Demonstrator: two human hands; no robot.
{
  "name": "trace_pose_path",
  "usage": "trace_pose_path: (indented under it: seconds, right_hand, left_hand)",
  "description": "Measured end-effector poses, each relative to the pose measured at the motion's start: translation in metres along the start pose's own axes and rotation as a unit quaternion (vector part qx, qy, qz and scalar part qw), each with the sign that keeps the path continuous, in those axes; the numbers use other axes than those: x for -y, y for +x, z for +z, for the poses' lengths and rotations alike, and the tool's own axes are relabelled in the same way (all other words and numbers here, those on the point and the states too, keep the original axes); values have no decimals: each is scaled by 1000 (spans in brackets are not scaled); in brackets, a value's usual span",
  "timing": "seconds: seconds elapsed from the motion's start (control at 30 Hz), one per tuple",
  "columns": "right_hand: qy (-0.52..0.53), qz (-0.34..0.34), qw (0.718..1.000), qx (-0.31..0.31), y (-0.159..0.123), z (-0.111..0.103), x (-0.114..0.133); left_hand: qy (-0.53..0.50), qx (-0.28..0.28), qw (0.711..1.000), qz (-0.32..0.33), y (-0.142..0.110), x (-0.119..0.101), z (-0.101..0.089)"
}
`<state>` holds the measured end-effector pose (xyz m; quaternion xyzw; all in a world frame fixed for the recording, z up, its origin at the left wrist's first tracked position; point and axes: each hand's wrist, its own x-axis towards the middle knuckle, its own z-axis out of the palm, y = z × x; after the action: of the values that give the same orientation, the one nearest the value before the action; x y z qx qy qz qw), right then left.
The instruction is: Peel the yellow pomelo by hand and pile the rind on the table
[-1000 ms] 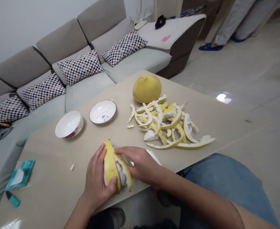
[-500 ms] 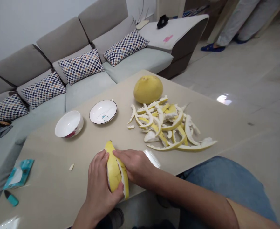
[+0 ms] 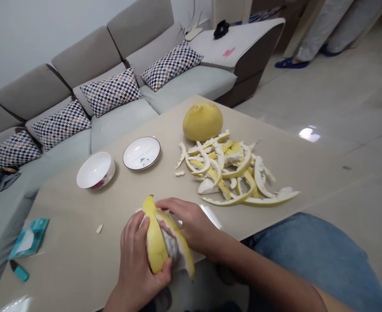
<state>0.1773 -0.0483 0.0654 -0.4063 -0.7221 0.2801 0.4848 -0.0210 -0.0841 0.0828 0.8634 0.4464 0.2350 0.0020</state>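
A partly peeled pomelo (image 3: 156,242) is held at the table's near edge, yellow rind on its left side and white pith showing on its right. My left hand (image 3: 137,247) is wrapped round its left side, the thumb pressing low on the rind. My right hand (image 3: 191,223) grips a strip of pomelo peel (image 3: 179,238) that stands away from the fruit, still joined near the top. Some of the right fingers are hidden behind the strip. Beyond the hands lies a heap of peel strips (image 3: 233,171), with a whole pomelo (image 3: 203,121) behind it.
On the table (image 3: 76,242) stand a white bowl (image 3: 96,169) and a dark-rimmed plate (image 3: 142,153). A tissue pack (image 3: 30,238) and a teal-capped object (image 3: 19,271) lie at the left. A sofa (image 3: 122,104) borders the far side. A person's legs (image 3: 321,34) show at upper right.
The strip of peel has come away from the pomelo's right side, drawn rightward by my right hand, baring white pith. My left hand keeps its hold.
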Motion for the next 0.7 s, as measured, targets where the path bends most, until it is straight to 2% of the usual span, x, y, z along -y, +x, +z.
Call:
trace_pose_path:
  seconds: [0.1,0.23,0.3,0.37,0.47,0.57,0.63,0.7]
  right_hand:
    - [-69,-33,996,54,4,-4,2]
    - [-159,14,981,109,12,-4,5]
    - [-163,7,980,116,12,-2,3]
    - [-136,-20,986,90,12,3,-2]
    - [-64,-40,997,14,13,11,-10]
    - [3,30,998,-57,22,11,-16]
    - [28,94,994,-58,29,5,-15]
    - [38,121,992,-7,33,-6,-11]
  left_hand:
    - [-7,-7,1000,10,-1,-2,-1]
    - [-21,-16,999,25,2,-3,0]
    - [-20,-20,999,29,5,-3,0]
    - [-20,-21,999,34,7,-2,1]
    - [-22,-16,999,39,9,-1,0]
    - [-19,-19,998,50,7,-3,1]
    - [-14,-30,997,72,2,-6,2]
    - [-12,-50,995,86,-4,-5,4]
